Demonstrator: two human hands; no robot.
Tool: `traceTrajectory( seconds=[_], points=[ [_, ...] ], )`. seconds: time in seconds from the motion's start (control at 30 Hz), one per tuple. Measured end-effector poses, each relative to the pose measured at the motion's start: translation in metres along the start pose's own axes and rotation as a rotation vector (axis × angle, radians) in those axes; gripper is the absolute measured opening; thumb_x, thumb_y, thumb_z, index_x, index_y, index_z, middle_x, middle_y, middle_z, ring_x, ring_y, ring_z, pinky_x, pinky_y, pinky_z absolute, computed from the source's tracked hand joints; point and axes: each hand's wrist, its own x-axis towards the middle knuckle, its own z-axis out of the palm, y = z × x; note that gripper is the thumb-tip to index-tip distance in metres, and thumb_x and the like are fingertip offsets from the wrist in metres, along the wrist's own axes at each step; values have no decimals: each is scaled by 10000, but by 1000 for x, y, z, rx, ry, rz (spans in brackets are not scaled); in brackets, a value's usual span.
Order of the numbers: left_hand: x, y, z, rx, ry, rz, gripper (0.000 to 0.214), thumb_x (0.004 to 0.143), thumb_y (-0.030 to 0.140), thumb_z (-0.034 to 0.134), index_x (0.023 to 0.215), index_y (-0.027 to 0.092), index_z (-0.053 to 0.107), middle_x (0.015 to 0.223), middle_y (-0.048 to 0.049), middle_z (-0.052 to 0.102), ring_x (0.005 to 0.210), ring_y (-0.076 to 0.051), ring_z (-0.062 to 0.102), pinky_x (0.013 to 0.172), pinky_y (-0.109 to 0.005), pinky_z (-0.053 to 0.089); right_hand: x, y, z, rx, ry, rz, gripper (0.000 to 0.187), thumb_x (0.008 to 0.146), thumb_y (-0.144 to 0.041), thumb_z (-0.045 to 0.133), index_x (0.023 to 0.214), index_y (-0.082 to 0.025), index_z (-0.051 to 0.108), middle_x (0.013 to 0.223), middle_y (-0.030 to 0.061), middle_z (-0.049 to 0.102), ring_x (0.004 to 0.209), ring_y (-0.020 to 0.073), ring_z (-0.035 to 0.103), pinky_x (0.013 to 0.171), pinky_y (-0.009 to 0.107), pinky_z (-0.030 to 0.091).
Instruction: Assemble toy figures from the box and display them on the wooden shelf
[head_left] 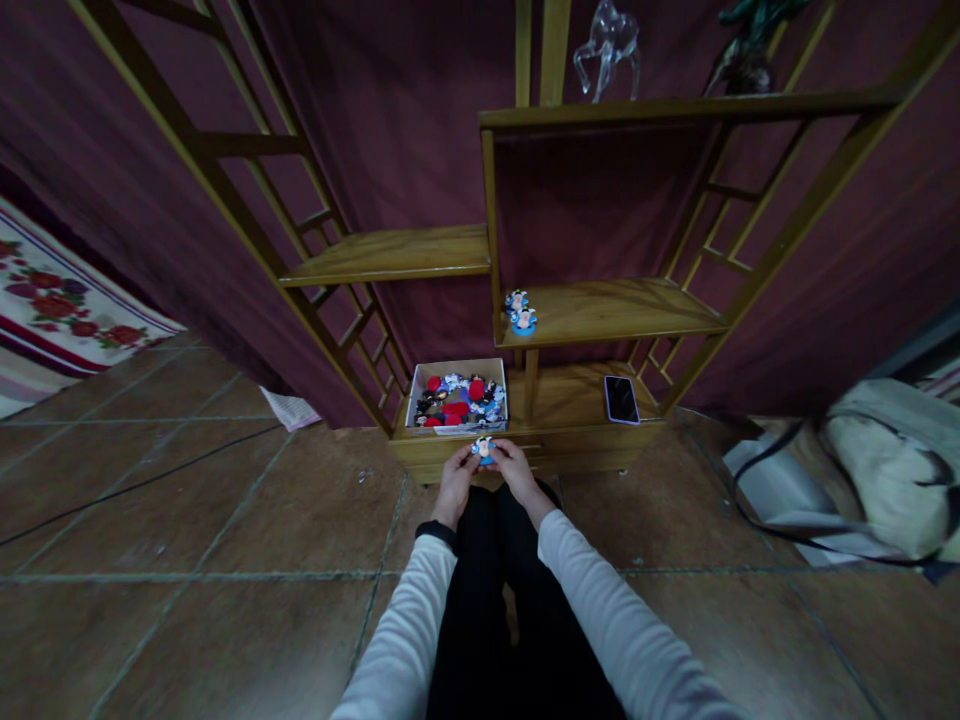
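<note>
A small blue-and-white figurine is held between my two hands, in front of the lowest shelf. My left hand grips its left side with closed fingers, and my right hand pinches its right side. Just beyond them, a shallow white box full of small red, black, blue and white figures rests on the bottom shelf. Two similar figurines stand one behind the other at the left end of the shelf above; the front one has a blue base.
The wooden shelf unit has several levels. A phone lies at the right of the bottom shelf. Up high stand a clear glass horse and a dark green figure. A pale bag sits on the floor at right; a cable runs at left.
</note>
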Motion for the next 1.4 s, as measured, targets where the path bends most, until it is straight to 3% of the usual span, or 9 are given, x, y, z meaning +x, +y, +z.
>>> traceTrajectory(
  seconds=[0.2,0.57,1.0,1.23,1.4],
  points=[
    [1,-1,0,1,-11,-13,353,599,289,706,917,140,677,846,-68,669,726,-143,572,669,-245,423,-3,-4,1,-7,-52,-4,350,596,-399,684,873,-194,623,854,23,655,747,168,608,659,300,517],
    [2,-5,-2,-42,5,-35,321,608,222,636,914,135,681,815,-68,677,699,-148,581,666,-268,428,-2,3,3,-230,60,-107,260,607,-334,663,825,-202,614,760,-7,654,726,175,600,651,292,497],
    [-2,2,2,-82,49,-56,361,602,237,674,944,124,679,855,-92,678,694,-139,577,645,-259,430,-1,-1,0,-171,15,-119,186,592,-246,639,775,-217,631,762,-8,642,783,192,573,720,303,466],
    [-4,9,6,-71,47,-41,459,579,252,716,1019,141,639,915,-93,667,763,-152,590,672,-258,425,2,5,0,-75,40,-29,249,643,-311,549,845,-190,631,857,15,634,727,163,583,626,287,499],
    [-4,9,6,-88,78,0,464,554,255,752,982,147,608,938,-91,658,835,-167,598,731,-270,428,2,6,1,12,21,-22,261,638,-349,582,834,-184,633,872,30,641,690,153,602,649,308,523]
  ],
)
